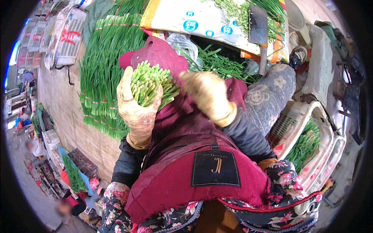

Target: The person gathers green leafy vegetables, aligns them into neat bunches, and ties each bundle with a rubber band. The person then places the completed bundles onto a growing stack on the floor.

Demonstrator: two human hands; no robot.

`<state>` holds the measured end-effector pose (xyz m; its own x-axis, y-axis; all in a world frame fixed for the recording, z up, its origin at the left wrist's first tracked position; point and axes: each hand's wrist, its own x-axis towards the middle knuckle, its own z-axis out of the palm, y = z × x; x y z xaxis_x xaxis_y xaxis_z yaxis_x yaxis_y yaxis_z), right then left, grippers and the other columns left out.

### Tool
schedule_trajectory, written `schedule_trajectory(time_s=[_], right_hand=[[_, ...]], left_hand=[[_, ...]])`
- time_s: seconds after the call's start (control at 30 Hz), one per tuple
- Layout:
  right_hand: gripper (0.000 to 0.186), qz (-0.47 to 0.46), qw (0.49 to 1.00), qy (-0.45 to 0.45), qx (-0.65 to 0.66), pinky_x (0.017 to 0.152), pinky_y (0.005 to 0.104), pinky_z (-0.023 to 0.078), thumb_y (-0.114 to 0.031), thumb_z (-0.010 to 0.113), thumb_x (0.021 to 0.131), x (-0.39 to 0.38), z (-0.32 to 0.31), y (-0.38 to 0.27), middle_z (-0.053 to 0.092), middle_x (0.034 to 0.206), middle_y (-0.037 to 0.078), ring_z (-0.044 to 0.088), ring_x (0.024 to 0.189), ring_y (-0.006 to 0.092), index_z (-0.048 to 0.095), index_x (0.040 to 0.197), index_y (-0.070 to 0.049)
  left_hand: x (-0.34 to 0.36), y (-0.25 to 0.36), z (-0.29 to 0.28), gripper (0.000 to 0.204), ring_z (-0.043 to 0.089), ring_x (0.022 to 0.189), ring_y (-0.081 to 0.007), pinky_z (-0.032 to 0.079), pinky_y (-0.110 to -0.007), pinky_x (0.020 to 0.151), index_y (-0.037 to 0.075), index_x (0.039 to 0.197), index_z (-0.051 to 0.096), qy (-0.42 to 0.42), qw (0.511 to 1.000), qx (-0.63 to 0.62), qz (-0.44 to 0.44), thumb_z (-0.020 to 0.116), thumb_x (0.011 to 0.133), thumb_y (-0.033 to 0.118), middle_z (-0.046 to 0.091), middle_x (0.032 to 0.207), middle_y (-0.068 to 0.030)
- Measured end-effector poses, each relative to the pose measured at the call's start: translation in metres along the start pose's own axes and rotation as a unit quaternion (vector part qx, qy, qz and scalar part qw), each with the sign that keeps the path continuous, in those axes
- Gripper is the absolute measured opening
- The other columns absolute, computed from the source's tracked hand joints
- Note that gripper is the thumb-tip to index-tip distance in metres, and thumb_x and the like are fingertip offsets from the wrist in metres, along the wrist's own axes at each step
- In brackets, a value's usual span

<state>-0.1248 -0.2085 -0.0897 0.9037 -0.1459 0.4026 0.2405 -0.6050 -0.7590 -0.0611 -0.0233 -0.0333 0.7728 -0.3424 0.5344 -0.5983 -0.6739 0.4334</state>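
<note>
My left hand, in a stained cream glove, is closed round a bunch of green stalks, their pale cut ends turned up toward me, above a maroon cloth over my lap. Just right of the bunch, my right hand, also gloved, is smeared by motion, so its fingers cannot be made out. Banded bundles of long green leaves lie at upper left. Loose leaves lie beyond my hands. A cleaver rests on a white sack with scattered green bits.
A wooden board runs along the left. White plastic crates stand at upper left. A basket of greens is beside me at right, below a pale bench. Blurred people and a blue tray of greens are at lower left.
</note>
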Motion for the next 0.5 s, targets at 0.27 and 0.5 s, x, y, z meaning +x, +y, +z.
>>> schedule_trajectory(time_s=[0.27,0.5], right_hand=[[0.019,0.129,0.921,-0.121,0.347,0.067,0.0259,0.052,-0.010,0.061,0.096,0.033,-0.013,-0.004,0.067,0.084,0.006,0.062,0.071,0.0113,0.068,0.107,0.004],[0.014,0.004,0.988,-0.151,0.019,0.063,0.0388,0.053,-0.015,0.067,0.082,0.045,-0.015,-0.016,0.067,0.079,0.013,0.067,0.070,0.0306,0.067,0.094,-0.007]], left_hand=[[-0.003,0.001,-0.002,0.080,0.058,0.111,-0.0350,0.047,-0.042,0.097,0.002,0.136,0.049,-0.007,1.000,0.016,-0.009,0.086,0.067,0.017,0.058,0.127,-0.0184],[-0.014,0.004,0.005,0.089,0.056,0.112,-0.0363,0.045,-0.045,0.096,0.005,0.140,0.045,0.006,0.996,0.072,0.060,0.087,0.063,0.019,0.056,0.129,-0.0172]])
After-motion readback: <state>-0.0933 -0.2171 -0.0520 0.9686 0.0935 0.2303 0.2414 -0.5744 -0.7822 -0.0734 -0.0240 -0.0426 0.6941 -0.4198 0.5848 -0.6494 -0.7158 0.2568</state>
